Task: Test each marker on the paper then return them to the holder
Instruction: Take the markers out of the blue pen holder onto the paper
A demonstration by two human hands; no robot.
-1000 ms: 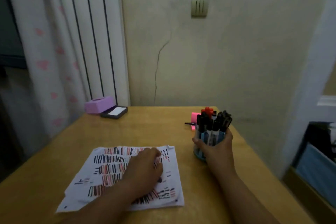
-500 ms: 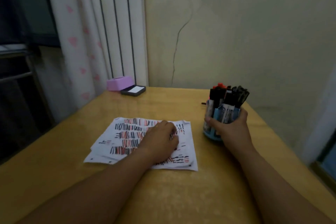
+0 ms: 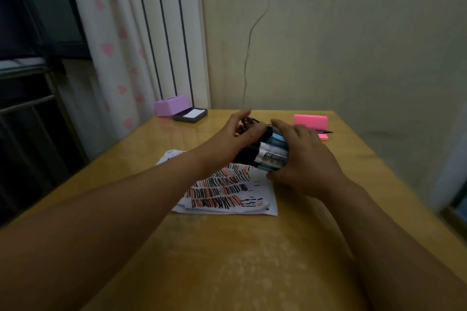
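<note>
Wooden table [image 3: 252, 260], purple box [image 3: 172, 105] beside dark stamp pad [image 3: 190, 115], pink sticky notes [image 3: 310, 121], heart-print curtain [image 3: 108, 45]

The paper [image 3: 227, 192] in the middle is white with rows of short black and red lines. The markers [image 3: 252, 153] are black and white, the holder [image 3: 278, 138] blue. The worktop [image 3: 252, 260] is yellow-brown. A pad [image 3: 310, 121] at right is bright pink. The curtain [image 3: 111, 45], upper left, is white with pink hearts.
</note>
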